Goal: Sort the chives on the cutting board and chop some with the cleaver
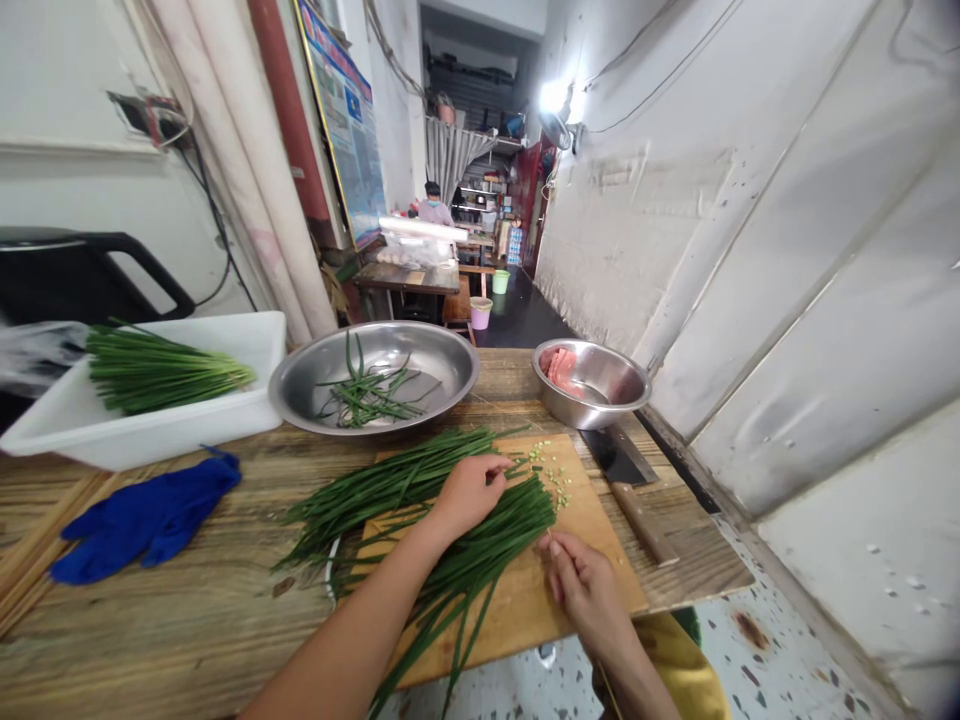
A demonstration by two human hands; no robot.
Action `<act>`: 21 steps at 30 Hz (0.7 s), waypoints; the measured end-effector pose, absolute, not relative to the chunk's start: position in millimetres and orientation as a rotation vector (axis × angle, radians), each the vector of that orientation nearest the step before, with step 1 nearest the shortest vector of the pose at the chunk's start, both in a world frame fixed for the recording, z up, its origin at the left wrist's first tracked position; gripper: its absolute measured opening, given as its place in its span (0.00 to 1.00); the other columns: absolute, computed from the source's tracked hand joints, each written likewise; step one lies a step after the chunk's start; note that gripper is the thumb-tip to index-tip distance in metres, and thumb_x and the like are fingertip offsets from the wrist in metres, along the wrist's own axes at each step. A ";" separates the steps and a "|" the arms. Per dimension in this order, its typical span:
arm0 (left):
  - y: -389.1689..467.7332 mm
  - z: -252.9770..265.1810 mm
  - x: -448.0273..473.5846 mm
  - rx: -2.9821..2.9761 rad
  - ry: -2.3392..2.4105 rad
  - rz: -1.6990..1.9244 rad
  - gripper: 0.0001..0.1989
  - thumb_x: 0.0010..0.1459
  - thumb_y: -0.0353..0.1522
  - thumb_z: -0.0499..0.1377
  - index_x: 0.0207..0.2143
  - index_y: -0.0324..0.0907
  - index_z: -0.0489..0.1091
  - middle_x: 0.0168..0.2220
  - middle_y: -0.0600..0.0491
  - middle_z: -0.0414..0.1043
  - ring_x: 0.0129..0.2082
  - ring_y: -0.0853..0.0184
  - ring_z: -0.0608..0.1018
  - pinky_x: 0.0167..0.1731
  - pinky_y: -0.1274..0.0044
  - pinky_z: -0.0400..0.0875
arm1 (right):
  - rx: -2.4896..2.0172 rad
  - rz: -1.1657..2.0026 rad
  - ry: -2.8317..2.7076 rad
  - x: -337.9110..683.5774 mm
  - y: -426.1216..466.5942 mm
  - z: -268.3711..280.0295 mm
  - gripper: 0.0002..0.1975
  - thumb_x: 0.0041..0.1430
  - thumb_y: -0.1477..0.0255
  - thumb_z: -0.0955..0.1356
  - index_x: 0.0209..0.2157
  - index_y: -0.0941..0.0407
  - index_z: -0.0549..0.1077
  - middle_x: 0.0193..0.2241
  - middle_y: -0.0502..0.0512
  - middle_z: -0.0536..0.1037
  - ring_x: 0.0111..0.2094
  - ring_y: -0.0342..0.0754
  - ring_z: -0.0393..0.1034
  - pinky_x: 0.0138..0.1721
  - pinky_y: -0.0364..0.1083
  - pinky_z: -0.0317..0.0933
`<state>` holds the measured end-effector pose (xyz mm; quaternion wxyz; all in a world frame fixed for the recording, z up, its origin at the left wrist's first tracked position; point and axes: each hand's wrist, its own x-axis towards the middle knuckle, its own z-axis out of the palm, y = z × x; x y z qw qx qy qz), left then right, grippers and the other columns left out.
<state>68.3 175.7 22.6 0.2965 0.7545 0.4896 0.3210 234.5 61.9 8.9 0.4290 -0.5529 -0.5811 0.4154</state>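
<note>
A wall lamp (555, 97) glares; outer edges look stretched.

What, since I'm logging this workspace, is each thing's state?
Cutting board: strewn with bits
Stalks: loose, overhanging board
Left hand: resting on stalks
Right hand: curled, grip unclear
Knife: lying unheld
Large bowl: partly filled
Small bowl: partly filled
White tray: partly filled
Blue glove: unworn
Wall light: lit

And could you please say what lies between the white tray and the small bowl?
The head view shows the large metal basin, holding green stalks.
</note>
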 end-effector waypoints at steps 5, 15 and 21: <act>176.3 23.5 69.2 1.899 1.190 0.872 0.12 0.52 0.34 0.55 0.36 0.41 0.75 0.36 0.52 0.78 0.36 0.66 0.77 0.39 0.77 0.68 | -1.378 1.015 -1.456 234.5 62.6 8.6 0.20 0.61 0.58 0.58 0.33 0.60 0.70 0.13 0.43 0.58 0.15 0.40 0.53 0.18 0.39 0.49; 174.1 22.6 72.7 1.891 1.242 0.909 0.13 0.52 0.32 0.54 0.37 0.40 0.75 0.35 0.52 0.78 0.34 0.67 0.77 0.37 0.77 0.69 | -1.396 0.998 -1.457 234.3 62.9 9.5 0.23 0.59 0.54 0.58 0.34 0.59 0.72 0.11 0.44 0.59 0.14 0.41 0.54 0.18 0.39 0.51; 176.0 22.3 70.1 1.876 1.258 0.921 0.13 0.51 0.31 0.54 0.37 0.39 0.75 0.37 0.52 0.78 0.36 0.66 0.77 0.39 0.77 0.69 | -1.392 0.999 -1.438 234.2 63.2 7.0 0.23 0.59 0.54 0.59 0.34 0.60 0.73 0.11 0.44 0.59 0.14 0.41 0.54 0.17 0.39 0.51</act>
